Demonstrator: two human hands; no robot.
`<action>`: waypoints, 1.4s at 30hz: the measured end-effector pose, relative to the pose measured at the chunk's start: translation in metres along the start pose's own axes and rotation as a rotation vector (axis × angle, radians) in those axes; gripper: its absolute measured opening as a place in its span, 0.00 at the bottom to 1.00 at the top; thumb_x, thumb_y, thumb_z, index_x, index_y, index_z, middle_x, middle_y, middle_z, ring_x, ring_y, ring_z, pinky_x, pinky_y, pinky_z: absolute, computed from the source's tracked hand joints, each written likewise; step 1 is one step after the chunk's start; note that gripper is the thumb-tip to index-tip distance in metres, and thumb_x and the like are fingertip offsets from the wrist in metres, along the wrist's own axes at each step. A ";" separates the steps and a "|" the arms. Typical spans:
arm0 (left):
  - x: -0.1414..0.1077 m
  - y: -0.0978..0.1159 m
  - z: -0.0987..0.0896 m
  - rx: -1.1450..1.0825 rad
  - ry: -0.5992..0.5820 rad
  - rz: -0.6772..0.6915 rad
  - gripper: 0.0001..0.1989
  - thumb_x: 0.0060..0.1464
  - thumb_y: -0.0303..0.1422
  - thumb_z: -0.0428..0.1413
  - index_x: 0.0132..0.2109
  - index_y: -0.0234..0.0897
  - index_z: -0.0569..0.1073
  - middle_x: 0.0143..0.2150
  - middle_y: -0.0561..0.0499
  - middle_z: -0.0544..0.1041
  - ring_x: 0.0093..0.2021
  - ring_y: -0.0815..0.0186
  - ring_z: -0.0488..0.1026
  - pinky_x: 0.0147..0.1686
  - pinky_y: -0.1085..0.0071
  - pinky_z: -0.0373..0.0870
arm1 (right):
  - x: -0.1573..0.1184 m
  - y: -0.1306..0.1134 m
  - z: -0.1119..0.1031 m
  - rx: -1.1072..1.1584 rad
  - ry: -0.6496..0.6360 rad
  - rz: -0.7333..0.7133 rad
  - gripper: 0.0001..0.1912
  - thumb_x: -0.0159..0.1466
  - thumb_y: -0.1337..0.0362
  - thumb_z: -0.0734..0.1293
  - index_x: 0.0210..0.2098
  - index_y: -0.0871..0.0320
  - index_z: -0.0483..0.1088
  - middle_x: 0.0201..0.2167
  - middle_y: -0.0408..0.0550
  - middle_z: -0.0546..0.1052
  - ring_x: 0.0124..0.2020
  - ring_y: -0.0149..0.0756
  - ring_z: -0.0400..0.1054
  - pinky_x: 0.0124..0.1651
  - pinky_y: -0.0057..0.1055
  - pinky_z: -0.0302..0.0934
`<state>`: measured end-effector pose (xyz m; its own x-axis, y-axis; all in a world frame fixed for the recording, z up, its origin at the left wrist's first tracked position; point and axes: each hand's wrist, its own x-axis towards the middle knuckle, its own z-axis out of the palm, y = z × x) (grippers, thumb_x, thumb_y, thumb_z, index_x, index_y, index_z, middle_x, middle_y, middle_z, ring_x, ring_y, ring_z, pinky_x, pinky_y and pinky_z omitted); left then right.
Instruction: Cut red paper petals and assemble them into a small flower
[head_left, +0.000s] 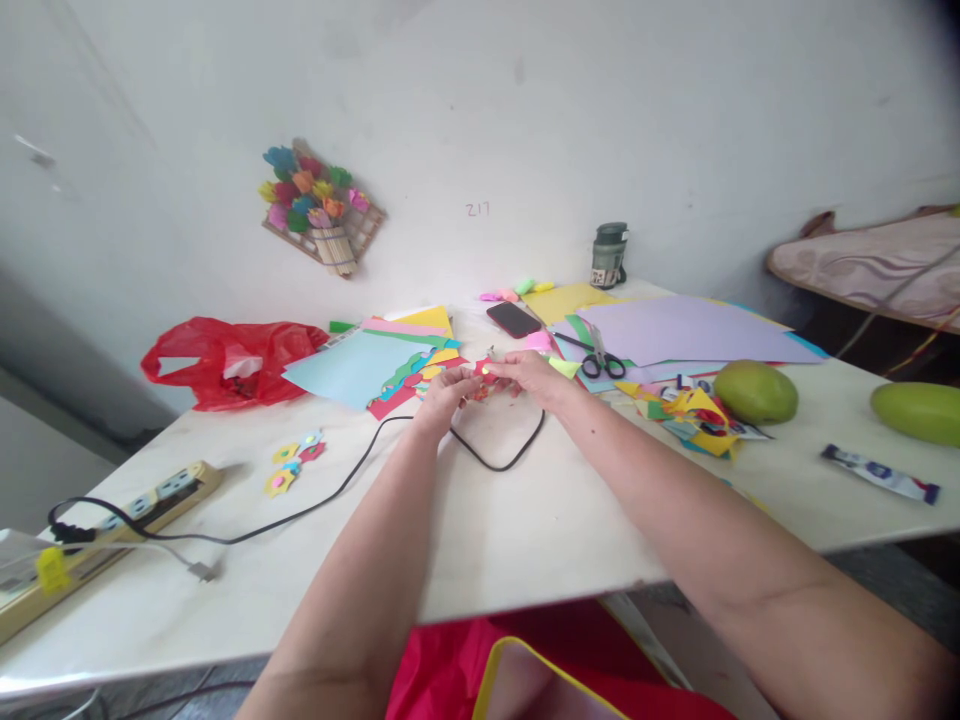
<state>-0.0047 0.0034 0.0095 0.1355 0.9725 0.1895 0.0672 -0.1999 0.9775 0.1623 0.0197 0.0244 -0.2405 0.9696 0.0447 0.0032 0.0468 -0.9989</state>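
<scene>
Both hands meet over the middle of the table. A small red paper flower with a yellowish centre is between the fingertips. My left hand pinches its left side, and my right hand grips it from the right; fingers partly cover it. Behind my left hand lie cut paper pieces in red, green, blue and yellow. A black cord loops on the table just below the hands. To the left, several finished-looking paper flowers in yellow, red and blue lie in a group.
Scissors and purple paper sheets lie right of the hands, near paper scraps, a green mango and a tube. A phone and bottle are behind. Left are a red bag and power strip.
</scene>
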 end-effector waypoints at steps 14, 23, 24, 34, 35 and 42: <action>0.001 0.000 -0.002 0.035 -0.007 -0.023 0.14 0.38 0.41 0.61 0.25 0.36 0.67 0.22 0.56 0.66 0.22 0.73 0.60 0.23 0.75 0.54 | 0.002 0.003 0.003 0.026 0.054 -0.004 0.15 0.47 0.57 0.76 0.21 0.60 0.70 0.17 0.42 0.73 0.21 0.28 0.68 0.19 0.22 0.52; -0.001 0.003 0.000 0.049 0.004 -0.025 0.12 0.37 0.38 0.60 0.25 0.35 0.68 0.20 0.56 0.66 0.21 0.74 0.58 0.23 0.75 0.53 | 0.003 0.004 0.000 -0.051 -0.007 -0.024 0.15 0.50 0.56 0.74 0.21 0.60 0.70 0.19 0.44 0.74 0.22 0.28 0.67 0.20 0.22 0.52; -0.001 0.003 0.000 0.055 0.000 -0.028 0.11 0.37 0.38 0.60 0.25 0.35 0.69 0.20 0.56 0.66 0.22 0.74 0.58 0.23 0.75 0.53 | 0.002 0.004 0.001 -0.083 0.004 -0.033 0.15 0.49 0.57 0.75 0.21 0.60 0.69 0.19 0.43 0.73 0.22 0.28 0.66 0.20 0.22 0.52; -0.001 0.002 0.001 0.078 -0.017 -0.040 0.11 0.37 0.38 0.60 0.27 0.35 0.71 0.22 0.54 0.70 0.23 0.73 0.61 0.24 0.74 0.53 | -0.002 -0.002 0.006 -0.190 0.070 -0.050 0.16 0.48 0.59 0.75 0.18 0.60 0.67 0.16 0.38 0.67 0.19 0.24 0.58 0.21 0.22 0.52; -0.001 0.002 0.001 0.074 -0.014 -0.038 0.12 0.38 0.39 0.60 0.27 0.35 0.71 0.21 0.54 0.70 0.23 0.73 0.60 0.24 0.74 0.53 | -0.002 -0.002 0.006 -0.190 0.071 -0.051 0.16 0.48 0.59 0.75 0.18 0.60 0.66 0.15 0.38 0.67 0.19 0.25 0.58 0.21 0.22 0.52; 0.000 0.001 0.001 0.071 0.003 -0.033 0.12 0.38 0.40 0.60 0.24 0.35 0.69 0.20 0.55 0.67 0.22 0.73 0.60 0.24 0.74 0.53 | 0.001 0.002 0.005 -0.170 0.062 -0.054 0.15 0.51 0.59 0.74 0.19 0.60 0.67 0.16 0.40 0.69 0.19 0.25 0.60 0.20 0.22 0.52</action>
<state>-0.0036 0.0028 0.0102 0.1288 0.9790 0.1581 0.1419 -0.1760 0.9741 0.1568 0.0197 0.0219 -0.1841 0.9774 0.1042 0.1574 0.1340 -0.9784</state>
